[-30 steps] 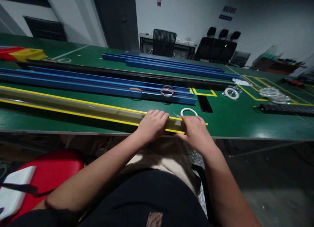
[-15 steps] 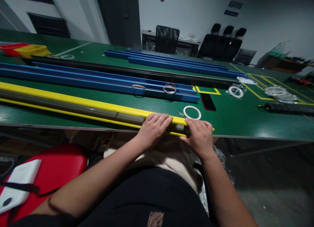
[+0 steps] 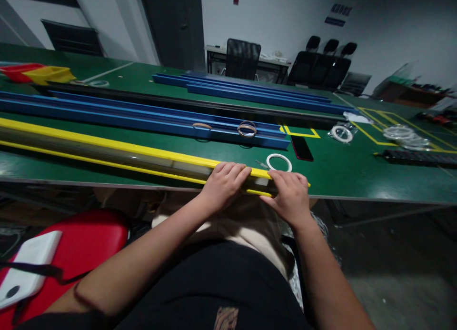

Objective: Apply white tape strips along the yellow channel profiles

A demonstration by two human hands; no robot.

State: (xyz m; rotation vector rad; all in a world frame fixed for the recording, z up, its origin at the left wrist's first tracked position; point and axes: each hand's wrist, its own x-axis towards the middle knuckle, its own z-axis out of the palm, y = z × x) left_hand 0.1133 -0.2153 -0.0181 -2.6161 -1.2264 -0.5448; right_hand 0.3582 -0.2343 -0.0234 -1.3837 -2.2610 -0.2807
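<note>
A long yellow profile [image 3: 143,151] with a dark, glossy strip along its middle lies along the front edge of the green table. My left hand [image 3: 228,185] is closed over it, fingers on the far yellow edge. Close to its right end, my right hand [image 3: 290,194] grips the same profile, thumb on the near side and fingers over the far side. The undersides of both grips are hidden. Just beyond my right hand lies a white ring [image 3: 279,155], partly covered by the fingers.
Behind the profile lie blue channels [image 3: 143,121] with tape rolls [image 3: 247,128] on one. A phone [image 3: 302,148] and bagged white rings [image 3: 342,134] lie to the right. Red and yellow bins [image 3: 50,75] stand far left. A red stool [image 3: 89,244] is beside me.
Both hands keep their grip on the yellow profile, which has hardly moved. The whole view shifts very slightly.
</note>
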